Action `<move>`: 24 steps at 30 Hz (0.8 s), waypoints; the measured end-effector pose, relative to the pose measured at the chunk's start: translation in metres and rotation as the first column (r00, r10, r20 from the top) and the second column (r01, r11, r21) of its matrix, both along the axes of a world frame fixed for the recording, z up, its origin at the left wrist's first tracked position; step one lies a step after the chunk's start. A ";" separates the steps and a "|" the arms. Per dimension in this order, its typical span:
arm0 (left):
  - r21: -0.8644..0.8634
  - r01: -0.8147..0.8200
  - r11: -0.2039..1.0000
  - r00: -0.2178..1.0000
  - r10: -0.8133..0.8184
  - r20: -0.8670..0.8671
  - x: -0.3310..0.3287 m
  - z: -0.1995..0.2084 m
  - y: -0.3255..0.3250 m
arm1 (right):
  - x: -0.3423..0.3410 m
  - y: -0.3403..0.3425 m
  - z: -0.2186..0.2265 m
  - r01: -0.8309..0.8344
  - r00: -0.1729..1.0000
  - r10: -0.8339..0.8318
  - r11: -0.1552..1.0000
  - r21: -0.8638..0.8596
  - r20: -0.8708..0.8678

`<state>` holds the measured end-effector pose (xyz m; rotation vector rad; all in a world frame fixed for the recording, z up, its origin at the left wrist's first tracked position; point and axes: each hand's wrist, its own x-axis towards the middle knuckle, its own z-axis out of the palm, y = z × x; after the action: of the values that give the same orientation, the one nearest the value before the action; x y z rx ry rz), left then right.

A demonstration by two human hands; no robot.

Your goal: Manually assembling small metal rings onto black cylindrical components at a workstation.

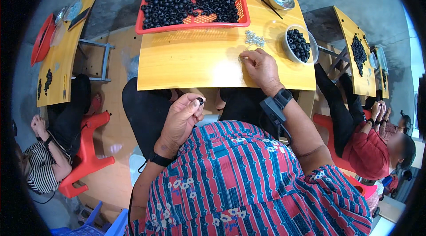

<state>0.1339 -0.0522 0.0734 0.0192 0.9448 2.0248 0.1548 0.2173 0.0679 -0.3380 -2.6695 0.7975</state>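
— While the left hand point(181, 118) pinches a black bead point(200, 101), where is the right hand point(262, 68)?
— At the surface point(186, 63), fingers point(251, 53) perhaps pinching something; silvery pieces point(254, 39) lie near, probably for easy reach.

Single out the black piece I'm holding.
It's the black piece pinched in your left hand; many others lie heaped in the red basket and the clear round tub.

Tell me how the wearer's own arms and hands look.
The left hand and right hand are bare. The left wrist wears a black band; the right, a black strap and boxy dark device with a cable. The short right sleeve is patterned blue and red.
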 end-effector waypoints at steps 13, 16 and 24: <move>-0.003 0.005 1.000 1.000 -0.005 0.012 -0.001 0.000 -0.001 | 0.001 0.001 -0.005 -0.056 0.998 0.057 0.988 0.141 0.002; -0.007 0.003 1.000 1.000 -0.003 0.016 -0.002 0.000 -0.002 | 0.002 0.002 -0.008 -0.004 1.000 0.007 0.993 0.119 -0.025; -0.012 -0.009 1.000 1.000 0.009 0.027 -0.003 -0.002 -0.002 | 0.005 0.006 -0.007 -0.051 0.987 0.054 0.998 0.027 -0.153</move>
<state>0.1308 -0.0544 0.0712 -0.0189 0.9416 2.0224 0.1600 0.2233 0.0607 -0.1925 -2.5502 0.7755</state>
